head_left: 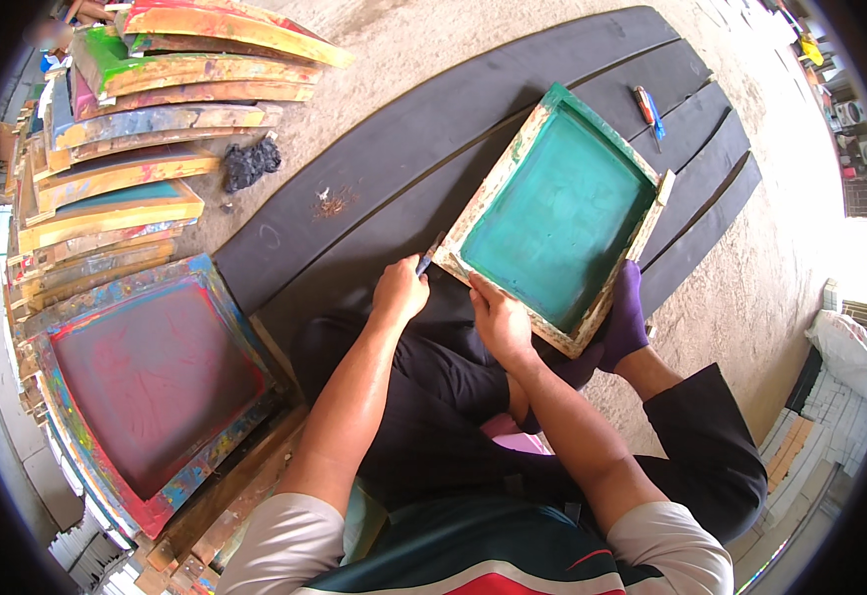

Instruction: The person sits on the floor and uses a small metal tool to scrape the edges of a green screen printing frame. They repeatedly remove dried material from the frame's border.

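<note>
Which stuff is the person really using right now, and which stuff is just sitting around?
Being used:
- green screen frame, steadied by the right hand
- small tool, held in the left hand at the frame's corner

Just lying about:
- red screen frame on the left
- stack of painted frames
- black rag
- red and blue screwdrivers

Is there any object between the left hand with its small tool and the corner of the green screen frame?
Nothing visible does. The left hand holds a small dark-tipped tool right at the near corner of the wooden frame with green mesh, with only bare black mat around. The right hand grips the frame's near edge.
</note>
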